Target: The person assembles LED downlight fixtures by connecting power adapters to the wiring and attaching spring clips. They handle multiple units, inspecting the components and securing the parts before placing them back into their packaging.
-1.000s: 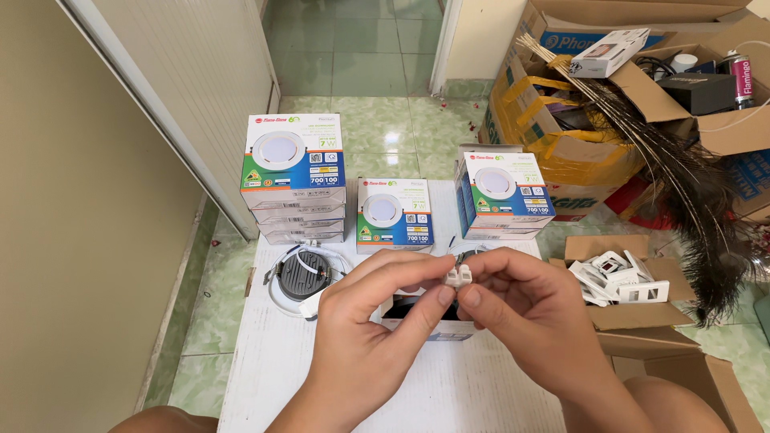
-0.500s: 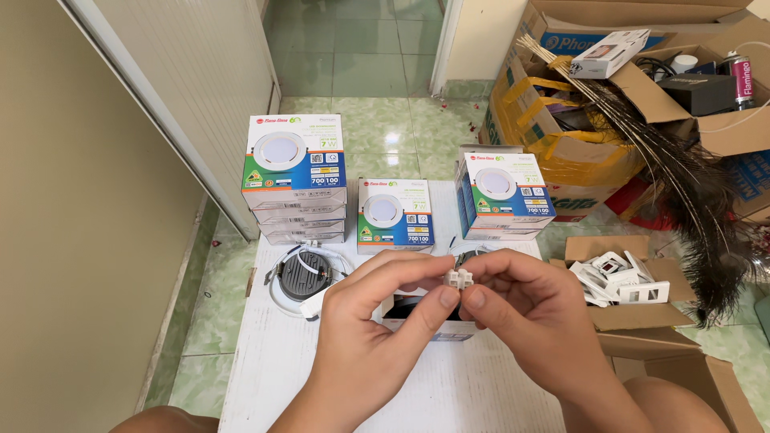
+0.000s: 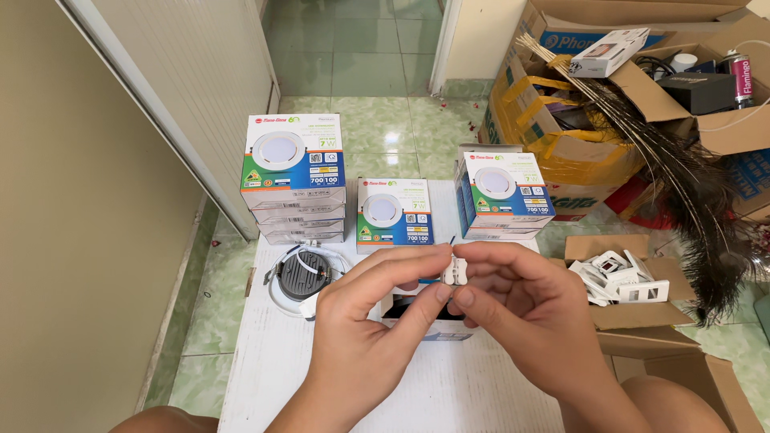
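Pale green floor tiles (image 3: 377,72) gleam in daylight beside a beige wall (image 3: 72,240).

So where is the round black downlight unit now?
The black downlight lies on the white table, left of the left hand, before the tallest box stack.

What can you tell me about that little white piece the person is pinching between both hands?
The small white connector looks like moulded plastic, blocky and ridged, with thin dark wires at it, one poking up from its top. It is held above the white table, in front of an open box. The left hand pinches it with thumb and forefinger from one side, the right hand from the other. Fingers hide much of it, so its full shape cannot be told.
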